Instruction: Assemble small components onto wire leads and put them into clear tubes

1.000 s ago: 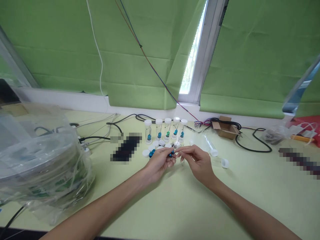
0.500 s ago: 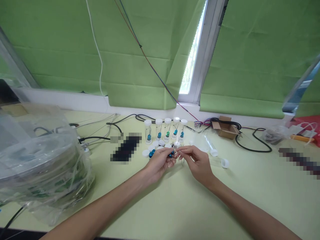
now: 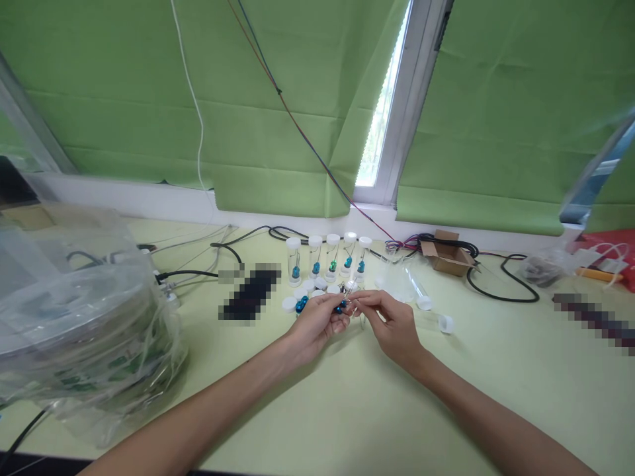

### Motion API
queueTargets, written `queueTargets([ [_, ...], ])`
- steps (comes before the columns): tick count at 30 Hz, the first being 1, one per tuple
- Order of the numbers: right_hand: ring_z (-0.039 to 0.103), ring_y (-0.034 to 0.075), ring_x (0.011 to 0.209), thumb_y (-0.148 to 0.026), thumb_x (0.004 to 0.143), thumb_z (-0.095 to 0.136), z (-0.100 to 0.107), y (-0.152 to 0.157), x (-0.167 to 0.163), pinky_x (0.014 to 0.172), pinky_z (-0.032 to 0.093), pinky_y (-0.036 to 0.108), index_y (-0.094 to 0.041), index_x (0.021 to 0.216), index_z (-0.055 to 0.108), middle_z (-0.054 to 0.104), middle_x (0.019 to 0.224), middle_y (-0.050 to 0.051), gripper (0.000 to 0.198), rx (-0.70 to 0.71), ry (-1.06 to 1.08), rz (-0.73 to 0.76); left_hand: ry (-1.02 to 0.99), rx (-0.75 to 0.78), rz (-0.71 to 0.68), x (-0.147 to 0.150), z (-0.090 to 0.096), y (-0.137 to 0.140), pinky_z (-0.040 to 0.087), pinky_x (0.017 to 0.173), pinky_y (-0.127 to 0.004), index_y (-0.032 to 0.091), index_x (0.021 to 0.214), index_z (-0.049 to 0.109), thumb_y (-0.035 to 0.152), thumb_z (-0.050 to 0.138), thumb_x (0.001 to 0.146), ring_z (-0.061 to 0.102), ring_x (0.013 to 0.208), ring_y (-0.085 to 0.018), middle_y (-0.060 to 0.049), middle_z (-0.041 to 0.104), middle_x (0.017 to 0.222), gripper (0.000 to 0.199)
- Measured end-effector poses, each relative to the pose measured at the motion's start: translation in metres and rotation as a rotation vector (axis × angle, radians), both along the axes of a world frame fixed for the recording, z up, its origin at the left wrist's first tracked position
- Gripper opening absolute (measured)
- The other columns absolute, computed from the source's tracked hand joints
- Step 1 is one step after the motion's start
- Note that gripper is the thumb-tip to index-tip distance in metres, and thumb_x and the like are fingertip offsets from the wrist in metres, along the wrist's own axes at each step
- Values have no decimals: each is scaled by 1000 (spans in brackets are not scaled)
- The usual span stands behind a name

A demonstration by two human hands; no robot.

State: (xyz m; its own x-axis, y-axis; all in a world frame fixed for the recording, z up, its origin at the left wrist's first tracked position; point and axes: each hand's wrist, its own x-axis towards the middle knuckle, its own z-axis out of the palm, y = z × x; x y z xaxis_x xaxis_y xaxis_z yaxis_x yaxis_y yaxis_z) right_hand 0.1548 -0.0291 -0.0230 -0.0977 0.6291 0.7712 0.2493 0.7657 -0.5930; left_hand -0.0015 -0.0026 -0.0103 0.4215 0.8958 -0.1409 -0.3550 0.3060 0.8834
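In the head view, my left hand [image 3: 320, 324] is closed around a small shiny blue round piece [image 3: 340, 308] with thin wire at its top. My right hand [image 3: 391, 324] meets it fingertip to fingertip, in a pinch at the wire. What exactly lies between the right fingertips is too small to make out. More shiny blue round pieces [image 3: 301, 304] lie just left of my left hand, among several white caps [image 3: 289, 305]. Behind my hands stands a row of clear capped tubes [image 3: 294, 261], each with a blue or green piece and wires inside.
Right of my hands lie clear tubes [image 3: 419, 291] and another with a white cap [image 3: 446, 324]. An open cardboard box [image 3: 448, 256] and black cables [image 3: 520, 299] are at the back right. A plastic-wrapped stack of reels [image 3: 89, 330] fills the left. Blurred dark objects flank the work area.
Both hands stay in nearly the same place, with only a slight shift of the right fingers. The tubes and caps have not moved.
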Motion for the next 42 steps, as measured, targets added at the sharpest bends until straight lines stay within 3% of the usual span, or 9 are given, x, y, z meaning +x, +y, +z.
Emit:
queueTargets([
  [23,71,17,81,-11,91,53,-2,1,0,70,60,32,-23,93,63,72,98,5,16,84,-56,-63,3,-5,3,0,2,-2,36,45,-16,10,77,66,23,70,75,48,52,-5,-5,61,72,13],
  [36,69,20,92,-2,91,45,2,3,3,76,59,36,-22,106,59,71,102,9,28,386,-329,-42,-13,6,23,1,-2,-1,34,45,-18,13,73,61,25,72,74,46,49,-5,0,53,62,16],
  [42,67,24,98,-4,91,46,0,3,5,80,59,40,-19,107,58,69,106,13,25,457,-438,-24,-12,24,36,1,-5,0,31,43,-19,13,70,58,27,73,73,45,49,-6,2,50,59,21],
])
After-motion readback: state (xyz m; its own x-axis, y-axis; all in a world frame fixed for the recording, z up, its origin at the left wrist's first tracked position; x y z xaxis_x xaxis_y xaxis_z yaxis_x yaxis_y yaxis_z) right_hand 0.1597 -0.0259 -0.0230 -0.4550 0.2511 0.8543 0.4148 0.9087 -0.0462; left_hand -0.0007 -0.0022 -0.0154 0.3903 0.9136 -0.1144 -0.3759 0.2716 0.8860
